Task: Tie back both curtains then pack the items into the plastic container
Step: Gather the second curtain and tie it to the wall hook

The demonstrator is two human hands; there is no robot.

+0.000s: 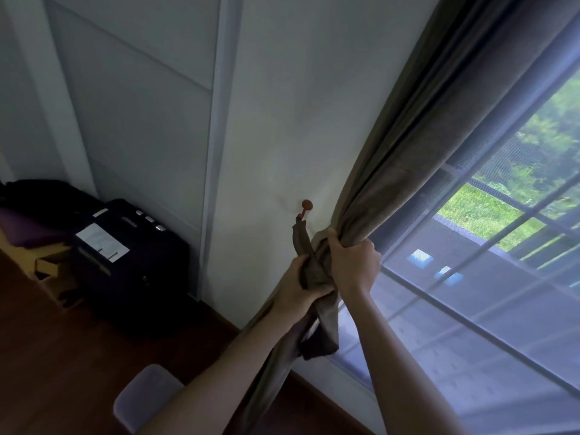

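A brown curtain [417, 146] hangs at the left side of the window, gathered into a bunch low down. My right hand [351, 262] grips the gathered curtain from the window side. My left hand [298, 285] holds the matching fabric tie-back [299, 240] wrapped round the bunch. The tie-back's upper end hangs on a round wooden wall hook [306, 205] just above my hands. The curtain's lower part [317, 334] falls behind my left forearm. No plastic container is in view.
A window [470, 277] with a mesh screen fills the right. A dark suitcase [125, 255] stands by the white wall at the left, beside a cardboard box [47, 265]. A pale stool seat [144, 397] sits on the dark wooden floor below.
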